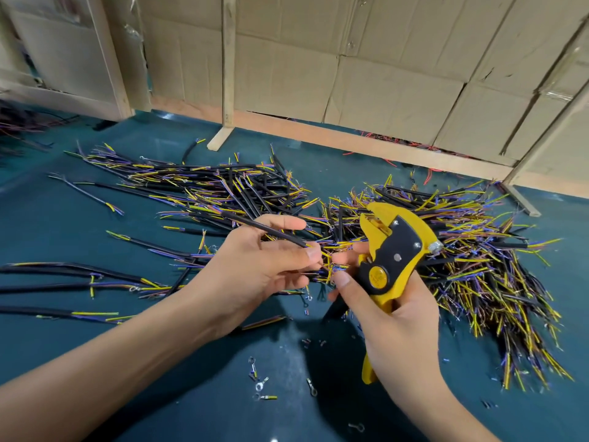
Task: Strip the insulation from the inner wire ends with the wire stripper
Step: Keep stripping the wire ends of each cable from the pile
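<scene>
Head view: the left hand [255, 260] pinches a black-sheathed cable [264, 230] with yellow and purple inner wires, while the right hand [392, 311] has its grip clenched round the yellow-and-black wire stripper [395, 250]. It looks like feeding time: the ends need guiding into the jaws. Wire heaps crowd the teal counter [63, 218] beyond; nearer, there's open room.

Teal counter [95, 218] carries two heaps of black cables [229, 186] with yellow and purple ends, centre and right, loose cables [63, 287] left, ring terminals [261, 384] near.
</scene>
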